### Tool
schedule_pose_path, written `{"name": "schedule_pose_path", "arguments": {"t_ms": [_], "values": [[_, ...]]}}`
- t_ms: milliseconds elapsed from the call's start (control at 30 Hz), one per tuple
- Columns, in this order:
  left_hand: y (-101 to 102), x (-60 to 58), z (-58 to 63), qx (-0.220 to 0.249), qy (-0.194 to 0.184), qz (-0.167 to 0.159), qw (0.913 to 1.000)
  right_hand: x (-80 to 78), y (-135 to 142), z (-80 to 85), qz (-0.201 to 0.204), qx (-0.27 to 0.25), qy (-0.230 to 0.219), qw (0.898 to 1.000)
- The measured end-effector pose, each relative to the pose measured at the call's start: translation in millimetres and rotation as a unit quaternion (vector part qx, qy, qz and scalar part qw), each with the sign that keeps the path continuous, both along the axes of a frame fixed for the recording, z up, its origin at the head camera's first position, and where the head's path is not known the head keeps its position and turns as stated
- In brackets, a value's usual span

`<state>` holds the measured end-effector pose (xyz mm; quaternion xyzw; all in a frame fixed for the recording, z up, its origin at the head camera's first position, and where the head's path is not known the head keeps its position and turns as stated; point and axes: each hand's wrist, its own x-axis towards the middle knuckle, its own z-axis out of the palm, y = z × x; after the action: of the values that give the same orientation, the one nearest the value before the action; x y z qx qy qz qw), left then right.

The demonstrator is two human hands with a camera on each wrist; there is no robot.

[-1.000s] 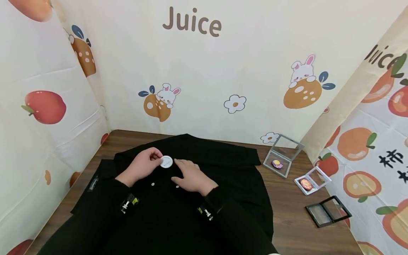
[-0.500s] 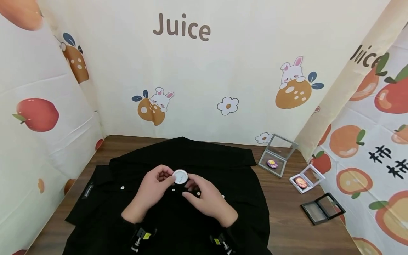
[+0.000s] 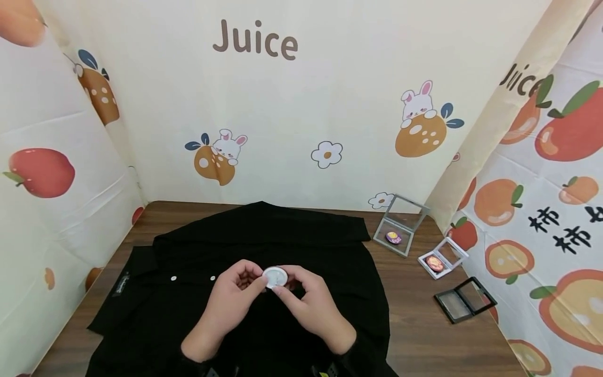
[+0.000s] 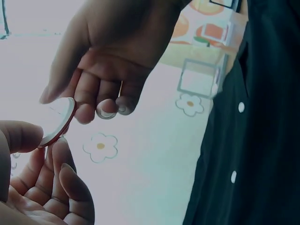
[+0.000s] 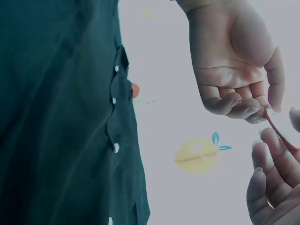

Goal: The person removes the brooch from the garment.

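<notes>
Between my two hands is a round badge (image 3: 275,276), its white back facing up in the head view. Seen from the left wrist, the badge (image 4: 61,119) has a red edge and a thin line across its pale face. My left hand (image 3: 232,292) pinches its left side with thumb and fingers. On the right side, my right hand (image 3: 311,299) pinches it too, thumb on top and fingers behind. Both hands hold it above a black button-up shirt (image 3: 325,254) spread on the table. Small white buttons (image 3: 174,278) show on the shirt's left part; the hands cover others.
Three opened cases stand right of the shirt: a grey one (image 3: 393,237) and a white one (image 3: 443,258), each with a colourful round badge inside, and a black one (image 3: 464,299). The wooden table (image 3: 424,345) meets printed curtains (image 3: 282,115) behind and at both sides.
My left hand has brought the badge rightward and towards me, off the shirt. My right hand, earlier lying apart over the shirt, now grips the badge's other side. The head view has turned slightly right.
</notes>
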<state>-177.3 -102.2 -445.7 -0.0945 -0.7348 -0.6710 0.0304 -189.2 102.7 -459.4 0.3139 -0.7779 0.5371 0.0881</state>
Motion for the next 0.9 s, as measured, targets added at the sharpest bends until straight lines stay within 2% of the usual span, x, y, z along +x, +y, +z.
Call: {"name": "schedule_pose_path", "arguments": {"t_ms": [100, 400, 667, 900], "values": [[3, 3.2, 2.8, 0.001, 0.000, -0.003, 1.0000, 2.7, 2, 2.8, -0.015, -0.008, 0.000, 1.000], [7, 8.6, 7.6, 0.002, 0.011, -0.015, 0.9998, 3.6, 3, 5.1, -0.021, -0.023, 0.028, 0.999], [8, 7.9, 10.5, 0.008, 0.021, -0.014, 0.9997, 4.7, -4, 10.8, -0.026, -0.073, -0.024, 0.997], [9, 7.6, 10.3, 0.016, 0.032, -0.012, 0.9993, 4.7, -8, 13.4, -0.026, -0.098, -0.023, 0.995]]}}
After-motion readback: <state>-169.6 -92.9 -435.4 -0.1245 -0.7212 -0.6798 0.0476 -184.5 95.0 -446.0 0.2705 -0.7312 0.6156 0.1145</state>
